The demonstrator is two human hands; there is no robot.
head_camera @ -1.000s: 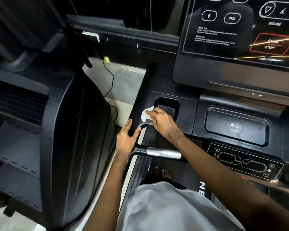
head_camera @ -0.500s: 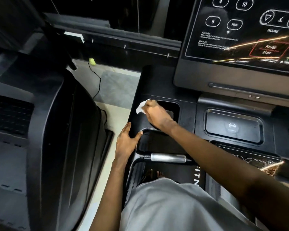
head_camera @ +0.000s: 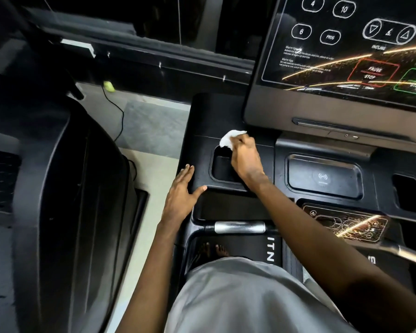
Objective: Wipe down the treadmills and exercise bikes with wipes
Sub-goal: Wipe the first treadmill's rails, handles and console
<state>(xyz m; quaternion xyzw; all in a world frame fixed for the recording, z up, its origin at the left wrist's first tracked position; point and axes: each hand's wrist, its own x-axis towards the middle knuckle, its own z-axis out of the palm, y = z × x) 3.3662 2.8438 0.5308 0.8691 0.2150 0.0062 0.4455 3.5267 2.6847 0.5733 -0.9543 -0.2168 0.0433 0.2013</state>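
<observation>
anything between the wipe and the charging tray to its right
Nothing visible. The right hand holds the wipe at the far rim of the cup recess, and the console up to the charging tray carries nothing loose.

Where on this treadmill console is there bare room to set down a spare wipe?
Free: the flat ledge behind the wipe, left of the screen; the charging tray right of the right hand. Crowded: the cup pocket under the right hand, and the corner under the left hand.
</observation>
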